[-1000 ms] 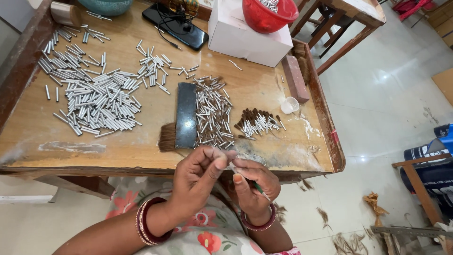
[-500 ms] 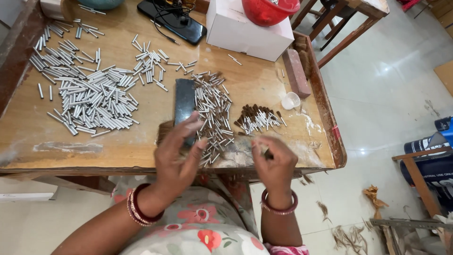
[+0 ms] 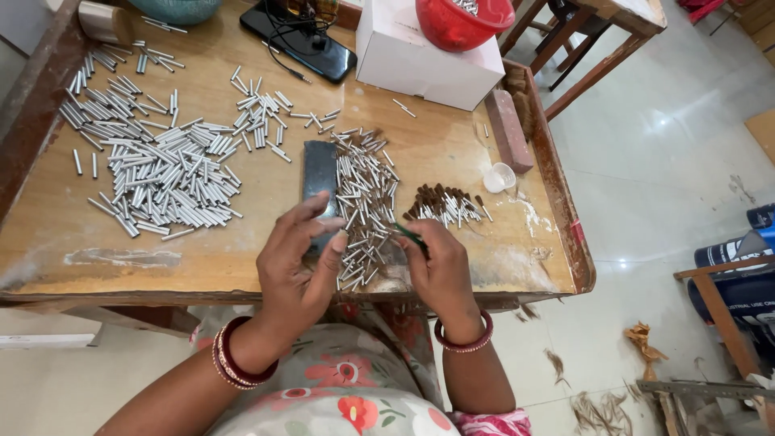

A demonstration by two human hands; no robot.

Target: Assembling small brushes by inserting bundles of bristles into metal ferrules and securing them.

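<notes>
At the far left of the worn wooden counter [image 3: 242, 266] a broad heap of short silver metal tubes [image 3: 153, 173] is spread, with a smaller scatter of the same tubes [image 3: 262, 117] beyond it. The left hand [image 3: 295, 266], which half a second ago was laid flatter toward the counter, is now seen lifted, palm turned inward and fingers loosely spread; its grip is released and nothing is held in it. Behind its fingertips a dark rectangular flat block [image 3: 320, 182] is partly hidden, and just beside that a narrower pile of silver tubes [image 3: 365, 206] is laid lengthwise. The right hand [image 3: 436, 270], separated from the left since a second ago when the two were joined over one piece, is now closed around a thin dark green stick-like piece [image 3: 410, 236], pinched at thumb and forefinger; what the piece is cannot be told. It is held just above the near end of the narrow pile. Farther right a small cluster of brown-tipped tubes [image 3: 444, 206], a small clear cup [image 3: 500, 176] and a reddish brick-shaped block [image 3: 508, 129] are seen. The change is read as one piece finished and another being taken up.
</notes>
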